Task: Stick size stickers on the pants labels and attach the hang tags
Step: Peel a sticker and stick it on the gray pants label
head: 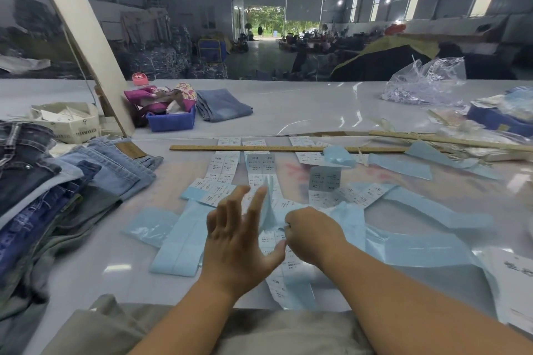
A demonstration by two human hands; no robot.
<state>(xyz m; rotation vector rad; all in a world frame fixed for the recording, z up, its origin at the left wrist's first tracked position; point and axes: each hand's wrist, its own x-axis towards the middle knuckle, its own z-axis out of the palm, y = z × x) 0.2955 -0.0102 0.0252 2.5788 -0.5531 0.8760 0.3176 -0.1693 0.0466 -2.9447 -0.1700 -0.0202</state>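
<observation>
Head view, with the long wooden ruler [288, 149] across the table [302, 112] as the landmark. On the near side of the ruler, strips of size stickers [223, 170] on pale blue backing paper [178, 242] run from it toward the person, their long axis pointing away from the body. One strip of stickers [272, 239] lies directly under both hands, well nearer than the ruler.

The right hand [311, 235] is curled into a loose fist, fingertips pinched at a sticker edge or the backing on that strip; exactly what is between them is too small to tell. A flap of blue backing [269, 204] stands up just beyond the pinch, between the two hands.

The left hand [239, 239] hovers with fingers spread and nearly straight, holding nothing; its thumb reaches toward the right hand's pinch and lies over the same strip.

The jeans [95, 179] are piled to the left of the ruler's near end, a brown waistband patch [131, 150] showing on top. They lie well apart from the pinch, off to the left, so the free left hand is the nearer one to pull a pair in. I judge the step to be peeling a sticker; its target label is not visible.

A box of hang tags [66, 121] sits beyond the jeans, left of the ruler.
</observation>
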